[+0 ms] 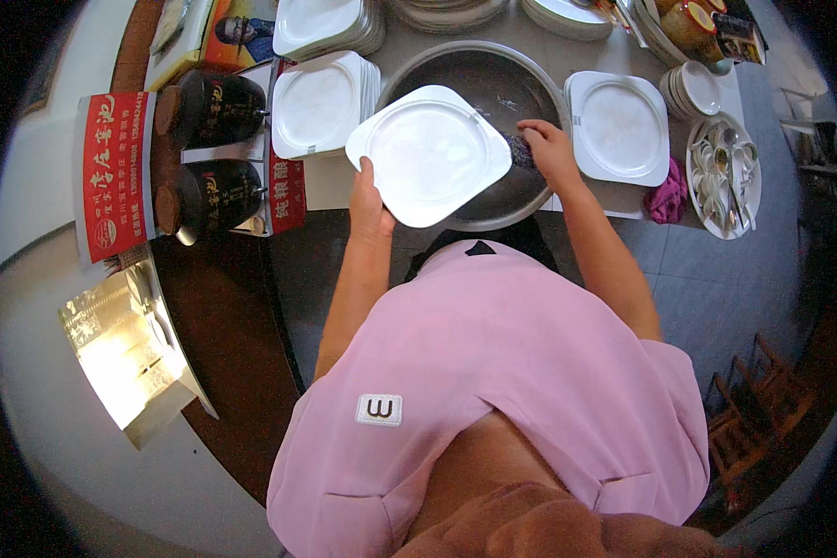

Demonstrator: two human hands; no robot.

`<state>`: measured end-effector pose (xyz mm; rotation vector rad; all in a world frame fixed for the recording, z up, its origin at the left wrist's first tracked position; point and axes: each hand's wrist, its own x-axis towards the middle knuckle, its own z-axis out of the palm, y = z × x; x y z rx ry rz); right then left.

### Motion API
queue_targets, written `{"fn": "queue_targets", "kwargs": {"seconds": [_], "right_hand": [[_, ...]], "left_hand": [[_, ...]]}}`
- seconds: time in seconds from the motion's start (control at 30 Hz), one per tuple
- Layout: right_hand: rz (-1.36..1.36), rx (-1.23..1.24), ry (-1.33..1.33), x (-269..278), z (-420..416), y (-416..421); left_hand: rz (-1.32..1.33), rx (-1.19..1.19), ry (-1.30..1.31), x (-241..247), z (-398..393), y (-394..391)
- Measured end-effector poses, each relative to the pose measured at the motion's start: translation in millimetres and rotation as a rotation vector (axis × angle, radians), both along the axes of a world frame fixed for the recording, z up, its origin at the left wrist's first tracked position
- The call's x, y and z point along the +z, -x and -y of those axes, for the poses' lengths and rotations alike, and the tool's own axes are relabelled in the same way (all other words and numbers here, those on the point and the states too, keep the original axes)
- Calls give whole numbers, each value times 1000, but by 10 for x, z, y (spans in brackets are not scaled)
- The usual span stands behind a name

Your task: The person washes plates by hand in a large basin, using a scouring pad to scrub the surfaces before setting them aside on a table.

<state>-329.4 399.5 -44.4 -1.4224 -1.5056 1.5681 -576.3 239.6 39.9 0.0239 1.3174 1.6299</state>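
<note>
My left hand [371, 199] grips the lower left edge of a white rounded-square plate [429, 157], thumb on the upper face. The plate is held tilted over a wide metal basin [471, 47], whose inside looks dark. In my right hand [554, 157] is a dark grey scrubber [521, 151], close to the plate's right corner; whether it touches the plate I cannot tell. Left of the basin stands a stack of similar white plates [319, 104]. Another stack of these plates [622, 129] is at the basin's right.
A purple cloth [667, 194], an oval dish [757, 181] of spoons and small stacked bowls [701, 87] lie on the right. More plate stacks [321, 24] stand at the back. Two dark jars [223, 108] and a red printed banner [111, 174] are on the left.
</note>
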Motion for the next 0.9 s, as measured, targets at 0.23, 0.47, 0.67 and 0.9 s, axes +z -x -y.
{"fn": "queue_targets", "kwargs": {"seconds": [0.23,0.47,0.67,0.9], "right_hand": [[-48,105,-397,333,176,-28],[321,741,-827,689,324,23],[104,749,-745,675,426,-3],[-221,231,438,807,256,-34]], "left_hand": [[163,-46,29,71,-23,169],[120,-259,183,124,-99,388],[35,-334,152,374,-308,286],[188,-268,26,-406,-419,291]]}}
